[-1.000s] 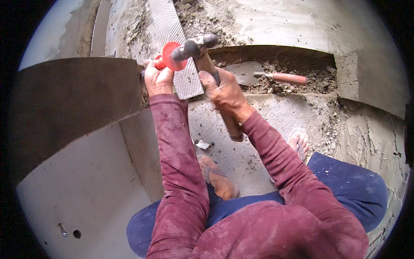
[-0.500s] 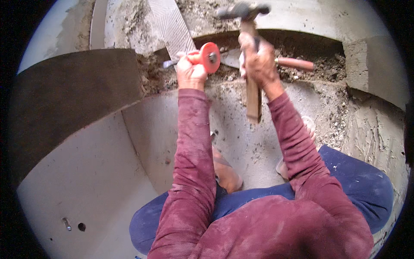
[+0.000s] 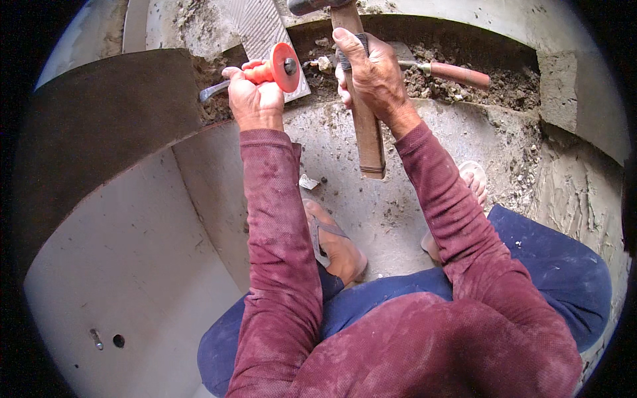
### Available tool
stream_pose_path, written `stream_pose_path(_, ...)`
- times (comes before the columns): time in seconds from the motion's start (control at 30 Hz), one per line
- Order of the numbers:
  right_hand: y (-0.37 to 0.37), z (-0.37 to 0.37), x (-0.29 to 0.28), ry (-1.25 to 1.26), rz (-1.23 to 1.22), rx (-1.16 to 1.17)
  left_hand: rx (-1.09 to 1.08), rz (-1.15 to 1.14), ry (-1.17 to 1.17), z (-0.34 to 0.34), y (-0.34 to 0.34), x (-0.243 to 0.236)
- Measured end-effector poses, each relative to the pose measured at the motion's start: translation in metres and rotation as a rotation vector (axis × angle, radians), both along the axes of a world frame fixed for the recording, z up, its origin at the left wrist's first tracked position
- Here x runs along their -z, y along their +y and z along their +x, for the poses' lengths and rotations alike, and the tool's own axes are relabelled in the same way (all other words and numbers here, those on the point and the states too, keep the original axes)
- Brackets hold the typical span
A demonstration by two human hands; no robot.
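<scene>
My left hand (image 3: 255,103) is closed round a chisel with a red round hand guard (image 3: 285,66), its steel blade (image 3: 214,91) pointing left at the rubble beside a dark-faced slab edge. My right hand (image 3: 375,83) grips the wooden handle of a hammer (image 3: 371,149), whose steel head is partly cut off at the top, apart from the chisel's struck end. Behind my left hand lies a strip of tile (image 3: 259,26) with ridged lines. A trowel with a worn red handle (image 3: 458,74) lies in a rubble-filled trench (image 3: 511,89) right of my right hand.
A dark slab (image 3: 93,132) curves along the left above a pale wall (image 3: 133,245) with a small round hole and a metal fitting. A rough concrete block (image 3: 557,93) is at the right. My sandalled feet (image 3: 335,249) rest on the dusty concrete below the trench.
The hammer head was right at the chisel a second ago and is now lifted away toward the top edge. The chisel swung right, then back left, with its blade now more visible.
</scene>
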State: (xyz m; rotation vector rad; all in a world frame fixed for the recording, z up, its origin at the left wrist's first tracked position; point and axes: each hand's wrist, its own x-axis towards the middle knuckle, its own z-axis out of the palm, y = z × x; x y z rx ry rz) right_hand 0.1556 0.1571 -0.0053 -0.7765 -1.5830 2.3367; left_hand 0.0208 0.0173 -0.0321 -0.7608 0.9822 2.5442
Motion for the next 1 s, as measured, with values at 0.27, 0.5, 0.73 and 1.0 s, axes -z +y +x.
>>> stream_pose_path(0.27,-0.008,0.009,0.013,0.036,-0.178,0.092,-0.027,0.0,-0.021,-0.009,0.0,0.014)
stream_pose_path(0.5,-0.024,0.025,0.032,-0.026,-0.384,0.154,-0.033,0.0,-0.018,-0.019,-0.002,0.045)
stream_pose_path(0.73,-0.036,0.042,0.052,-0.088,-0.395,0.185,-0.027,-0.131,0.042,-0.025,0.005,0.052)
stream_pose_path(1.0,-0.037,0.05,0.053,-0.126,-0.397,0.213,-0.166,-0.295,0.075,-0.007,0.023,0.033)
